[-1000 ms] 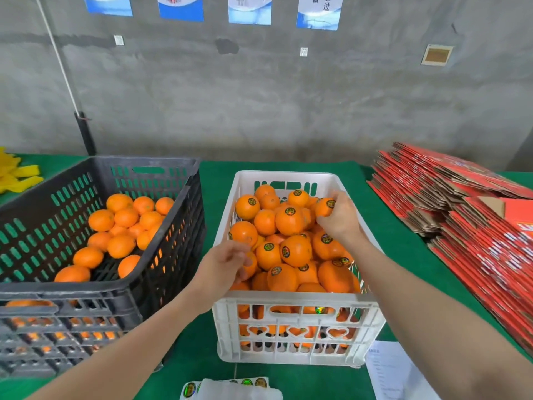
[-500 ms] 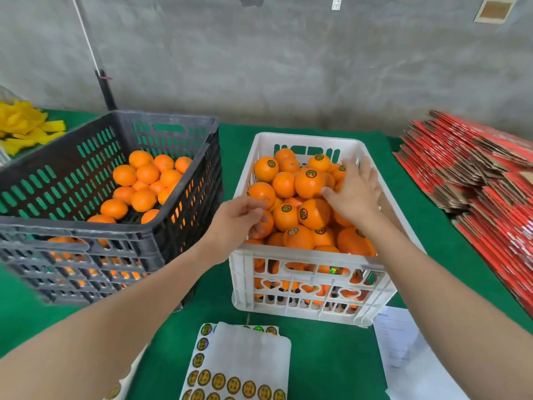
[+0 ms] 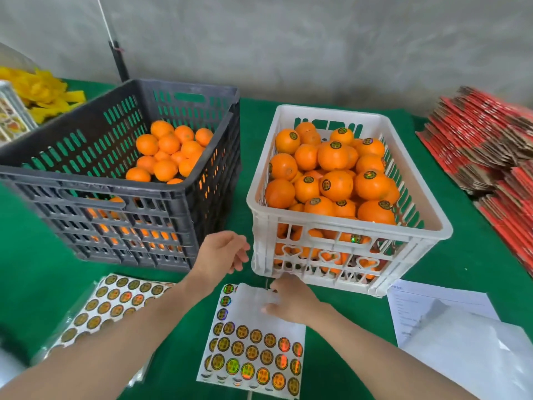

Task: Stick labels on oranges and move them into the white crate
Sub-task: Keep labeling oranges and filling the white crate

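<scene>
Right hand [image 3: 294, 301] touches the label sheet [image 3: 259, 342]; whether its grip pinches a label is unclear. Left hand [image 3: 226, 254] hangs released, empty. Best peel one label from its edge.

Orange oranges [image 3: 336, 184]; white crate [image 3: 350, 226]; dark grey crate [image 3: 121, 203]; green tablecloth [image 3: 34, 255].

White crate [image 3: 317, 222] sits mid-tabletop [image 3: 37, 255], heaped with labelled oranges [image 3: 336, 184]. The black crate [image 3: 95, 180] just left of it has plain oranges [image 3: 168, 144]. Right hand [image 3: 294, 301] rests on the label sheet [image 3: 253, 350] near the front edge, left hand [image 3: 222, 252] hangs loose-fingered before the gap between crates.
</scene>
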`<state>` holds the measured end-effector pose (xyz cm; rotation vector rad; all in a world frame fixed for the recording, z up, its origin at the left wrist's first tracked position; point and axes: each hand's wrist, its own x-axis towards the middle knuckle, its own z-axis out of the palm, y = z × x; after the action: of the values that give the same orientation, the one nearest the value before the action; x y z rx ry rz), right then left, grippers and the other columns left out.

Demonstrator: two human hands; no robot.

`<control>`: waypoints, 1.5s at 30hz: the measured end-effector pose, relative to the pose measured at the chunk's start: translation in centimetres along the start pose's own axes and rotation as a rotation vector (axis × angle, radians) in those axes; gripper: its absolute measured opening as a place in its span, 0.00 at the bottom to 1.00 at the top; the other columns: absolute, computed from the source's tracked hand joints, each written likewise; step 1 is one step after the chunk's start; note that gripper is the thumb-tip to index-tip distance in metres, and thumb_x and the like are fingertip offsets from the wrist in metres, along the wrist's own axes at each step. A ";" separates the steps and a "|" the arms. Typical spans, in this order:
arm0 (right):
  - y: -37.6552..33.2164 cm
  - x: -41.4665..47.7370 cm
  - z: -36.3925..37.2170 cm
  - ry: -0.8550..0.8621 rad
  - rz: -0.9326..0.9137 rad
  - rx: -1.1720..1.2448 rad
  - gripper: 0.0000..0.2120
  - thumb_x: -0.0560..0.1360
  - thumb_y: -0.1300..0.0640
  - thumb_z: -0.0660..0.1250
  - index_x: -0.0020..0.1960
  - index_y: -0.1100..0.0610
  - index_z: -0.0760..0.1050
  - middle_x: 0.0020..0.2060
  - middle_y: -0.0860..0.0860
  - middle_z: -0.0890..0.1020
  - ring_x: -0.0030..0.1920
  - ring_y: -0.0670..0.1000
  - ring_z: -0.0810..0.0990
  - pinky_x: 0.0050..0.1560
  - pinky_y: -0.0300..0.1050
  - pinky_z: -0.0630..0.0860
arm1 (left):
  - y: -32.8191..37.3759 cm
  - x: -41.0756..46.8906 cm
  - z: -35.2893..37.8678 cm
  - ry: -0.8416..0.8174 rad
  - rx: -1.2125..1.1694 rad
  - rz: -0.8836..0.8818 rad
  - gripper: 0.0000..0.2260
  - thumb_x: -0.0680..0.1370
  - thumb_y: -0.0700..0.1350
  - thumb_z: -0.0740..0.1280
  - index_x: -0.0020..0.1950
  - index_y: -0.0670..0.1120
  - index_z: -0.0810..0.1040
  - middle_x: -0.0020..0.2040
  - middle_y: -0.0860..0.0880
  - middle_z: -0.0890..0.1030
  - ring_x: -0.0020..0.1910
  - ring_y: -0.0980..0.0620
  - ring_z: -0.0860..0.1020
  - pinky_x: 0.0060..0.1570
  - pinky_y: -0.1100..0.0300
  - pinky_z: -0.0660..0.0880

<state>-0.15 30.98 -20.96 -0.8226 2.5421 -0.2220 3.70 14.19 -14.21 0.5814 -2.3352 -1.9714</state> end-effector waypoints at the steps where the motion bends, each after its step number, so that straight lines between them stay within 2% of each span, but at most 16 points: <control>1: -0.1 0.5 0.5 0.001 0.024 -0.010 0.23 0.71 0.43 0.69 0.32 0.57 0.61 0.34 0.52 0.65 0.41 0.51 0.66 0.33 0.41 0.60 | -0.9 0.2 -0.1 -0.016 0.053 -0.070 0.12 0.80 0.35 0.60 0.39 0.40 0.78 0.30 0.46 0.79 0.26 0.52 0.73 0.26 0.62 0.68; 4: -0.2 1.0 1.1 0.052 0.076 0.072 0.20 0.67 0.44 0.73 0.36 0.57 0.66 0.39 0.51 0.69 0.40 0.50 0.68 0.36 0.41 0.64 | -3.7 0.0 -0.4 -0.168 0.241 -0.284 0.09 0.79 0.29 0.56 0.54 0.33 0.75 0.45 0.36 0.81 0.27 0.53 0.75 0.28 0.64 0.75; 7: 0.2 0.9 1.0 0.191 0.092 0.126 0.14 0.72 0.52 0.68 0.55 0.57 0.74 0.52 0.52 0.76 0.52 0.52 0.74 0.49 0.43 0.70 | -6.2 -0.8 -0.3 -0.266 0.456 -0.351 0.12 0.78 0.30 0.59 0.59 0.34 0.76 0.44 0.41 0.78 0.30 0.56 0.75 0.33 0.65 0.77; 9: 0.3 0.4 0.7 0.281 0.073 0.180 0.14 0.74 0.55 0.65 0.59 0.56 0.74 0.56 0.52 0.77 0.57 0.53 0.74 0.54 0.43 0.68 | -6.9 -1.3 -0.4 -0.270 0.430 -0.349 0.09 0.78 0.35 0.64 0.56 0.37 0.79 0.44 0.44 0.79 0.35 0.54 0.77 0.38 0.64 0.79; 13: -0.6 -0.7 -0.9 0.300 -0.027 0.328 0.11 0.75 0.56 0.66 0.57 0.57 0.75 0.53 0.51 0.79 0.53 0.51 0.74 0.48 0.41 0.65 | -6.4 -1.6 -0.7 -0.249 0.250 -0.357 0.06 0.75 0.40 0.71 0.51 0.43 0.81 0.43 0.49 0.84 0.43 0.50 0.80 0.42 0.61 0.77; 16: -1.7 -1.7 -1.4 0.492 -0.073 0.191 0.18 0.75 0.57 0.64 0.65 0.54 0.69 0.61 0.50 0.72 0.63 0.52 0.67 0.64 0.43 0.60 | -5.6 -1.5 -0.9 -0.173 0.103 -0.411 0.04 0.72 0.34 0.71 0.44 0.41 0.82 0.40 0.43 0.85 0.37 0.48 0.82 0.38 0.58 0.81; 18: -3.0 -2.5 -0.7 0.585 -0.150 0.086 0.15 0.77 0.56 0.62 0.64 0.54 0.70 0.61 0.49 0.70 0.64 0.51 0.63 0.67 0.44 0.56 | -5.2 -1.5 -1.1 -0.163 0.049 -0.440 0.02 0.71 0.34 0.72 0.41 0.39 0.82 0.37 0.42 0.85 0.33 0.49 0.80 0.34 0.59 0.78; 22: -6.0 -3.1 1.3 0.468 -0.135 0.271 0.10 0.78 0.52 0.60 0.54 0.54 0.76 0.50 0.47 0.74 0.55 0.48 0.70 0.56 0.39 0.65 | -4.8 -1.8 -1.1 -0.173 -0.048 -0.495 0.04 0.68 0.33 0.73 0.36 0.37 0.79 0.30 0.44 0.81 0.31 0.48 0.78 0.36 0.57 0.78; 25: -6.8 -2.5 1.9 0.474 -0.056 0.295 0.10 0.78 0.52 0.60 0.55 0.54 0.76 0.51 0.48 0.75 0.54 0.48 0.71 0.54 0.39 0.67 | -4.5 -1.9 -1.3 -0.196 -0.085 -0.528 0.04 0.72 0.33 0.66 0.39 0.35 0.80 0.33 0.41 0.80 0.33 0.45 0.77 0.40 0.54 0.78; 28: -6.8 -2.4 2.4 0.455 -0.035 0.251 0.12 0.79 0.51 0.59 0.58 0.52 0.77 0.53 0.48 0.75 0.55 0.48 0.71 0.55 0.40 0.68 | -4.3 -1.9 -1.6 -0.215 -0.037 -0.522 0.10 0.76 0.34 0.60 0.39 0.36 0.79 0.34 0.40 0.80 0.32 0.46 0.77 0.36 0.57 0.77; 31: -6.9 -2.6 3.1 0.480 -0.077 0.164 0.12 0.79 0.52 0.60 0.56 0.54 0.78 0.52 0.48 0.75 0.54 0.49 0.72 0.52 0.40 0.69 | -4.3 -1.9 -1.4 -0.195 0.103 -0.504 0.09 0.77 0.32 0.59 0.43 0.35 0.78 0.35 0.40 0.80 0.31 0.47 0.77 0.30 0.59 0.76; 34: -7.3 -3.2 3.3 0.602 -0.181 0.107 0.04 0.66 0.60 0.76 0.39 0.57 0.82 0.37 0.49 0.79 0.38 0.51 0.79 0.34 0.36 0.74 | -4.7 -1.8 -1.1 -0.190 0.183 -0.499 0.08 0.77 0.32 0.60 0.49 0.32 0.78 0.40 0.38 0.78 0.33 0.46 0.76 0.33 0.59 0.77; 36: -7.5 -3.6 3.6 0.656 -0.242 0.148 0.10 0.58 0.65 0.79 0.31 0.56 0.79 0.30 0.48 0.78 0.30 0.50 0.78 0.26 0.36 0.73 | -5.0 -1.7 -1.0 -0.201 0.201 -0.489 0.07 0.77 0.32 0.60 0.46 0.34 0.78 0.39 0.39 0.77 0.32 0.48 0.74 0.32 0.59 0.76; 40: -8.0 -4.1 3.1 0.620 -0.101 0.399 0.03 0.72 0.62 0.68 0.40 0.57 0.78 0.38 0.45 0.77 0.39 0.46 0.75 0.41 0.39 0.73 | -6.0 -1.1 -1.0 -0.273 0.348 -0.397 0.09 0.77 0.34 0.61 0.38 0.41 0.75 0.31 0.47 0.76 0.27 0.55 0.74 0.31 0.64 0.76; 42: -8.5 -4.2 1.2 0.698 -0.134 0.511 0.04 0.74 0.62 0.66 0.42 0.57 0.78 0.38 0.42 0.75 0.40 0.41 0.73 0.43 0.37 0.71 | -6.6 -1.0 -1.1 -0.314 0.568 -0.278 0.04 0.76 0.38 0.63 0.43 0.40 0.75 0.36 0.47 0.76 0.32 0.53 0.75 0.38 0.60 0.74; 45: -10.4 -4.7 -3.8 0.904 -0.287 0.617 0.04 0.72 0.65 0.67 0.40 0.58 0.78 0.36 0.44 0.76 0.39 0.40 0.73 0.40 0.32 0.70 | -5.8 -1.6 -2.3 -0.197 0.830 0.070 0.12 0.74 0.47 0.68 0.56 0.47 0.72 0.48 0.50 0.74 0.46 0.50 0.74 0.44 0.62 0.68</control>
<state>6.74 25.40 -12.93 -0.9459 2.7820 -1.7001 7.32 11.76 -18.92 0.3054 -3.2023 -0.9872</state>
